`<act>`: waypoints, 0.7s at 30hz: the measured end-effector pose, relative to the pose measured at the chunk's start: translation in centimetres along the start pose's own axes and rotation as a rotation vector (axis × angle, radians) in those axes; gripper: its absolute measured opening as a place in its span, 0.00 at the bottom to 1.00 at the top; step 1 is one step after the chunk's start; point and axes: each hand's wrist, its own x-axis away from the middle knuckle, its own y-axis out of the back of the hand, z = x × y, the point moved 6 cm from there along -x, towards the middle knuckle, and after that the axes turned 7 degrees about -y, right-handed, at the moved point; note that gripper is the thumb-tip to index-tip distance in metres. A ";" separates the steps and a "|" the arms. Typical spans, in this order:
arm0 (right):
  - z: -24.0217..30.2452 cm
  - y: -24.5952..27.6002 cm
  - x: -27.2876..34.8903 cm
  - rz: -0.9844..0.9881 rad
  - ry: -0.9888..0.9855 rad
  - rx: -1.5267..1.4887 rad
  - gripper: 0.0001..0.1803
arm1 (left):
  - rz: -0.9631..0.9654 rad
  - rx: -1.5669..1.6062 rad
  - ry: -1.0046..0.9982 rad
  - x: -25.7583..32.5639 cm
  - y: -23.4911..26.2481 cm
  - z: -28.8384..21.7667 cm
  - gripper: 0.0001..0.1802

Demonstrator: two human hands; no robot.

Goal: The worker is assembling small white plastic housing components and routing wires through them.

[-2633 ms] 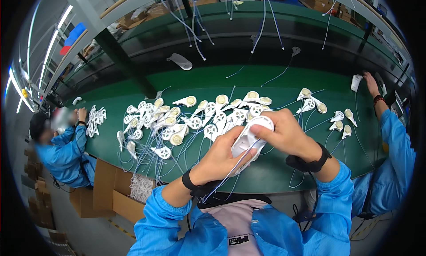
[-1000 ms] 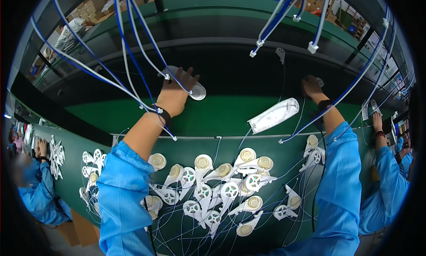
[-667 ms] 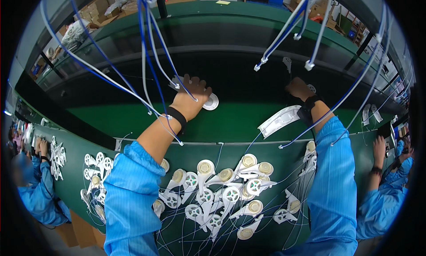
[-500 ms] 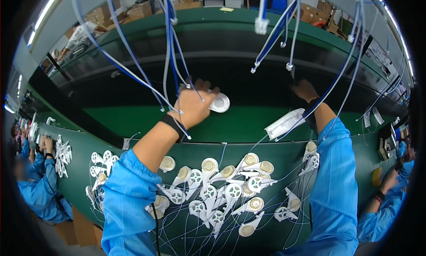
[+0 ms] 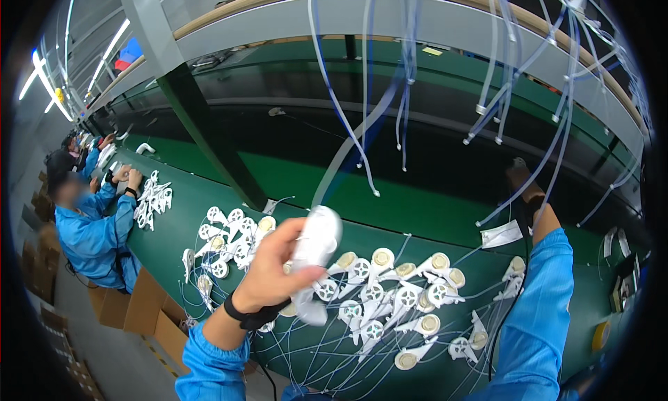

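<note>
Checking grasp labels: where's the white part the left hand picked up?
Head view, centre-left: the white part is gripped in the left hand, raised above the pile of white wired pieces on the green table.

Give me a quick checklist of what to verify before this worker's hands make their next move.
1. Left hand has a firm hold on the white device: ok, fingers wrap around it.
2. Right hand position: ok, stretched out to the far side of the green belt.
3. What the right hand grips: cannot tell, too dark there.
4. Hanging cables out of the arms' way: not ok, several dangle between them.
5. Pile of white parts stays on the table: ok.
</note>
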 end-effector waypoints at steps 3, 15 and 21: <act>13.8 6.0 -1.6 0.320 -0.528 -0.604 0.12 | -0.189 0.434 0.190 4.9 1.9 2.2 0.36; 32.1 15.9 12.6 0.735 -0.351 -0.983 0.04 | -0.507 1.022 0.434 12.3 -2.4 5.4 0.25; 39.1 17.0 23.9 0.991 -0.080 -0.634 0.08 | -0.464 1.026 0.477 15.3 -4.4 7.8 0.20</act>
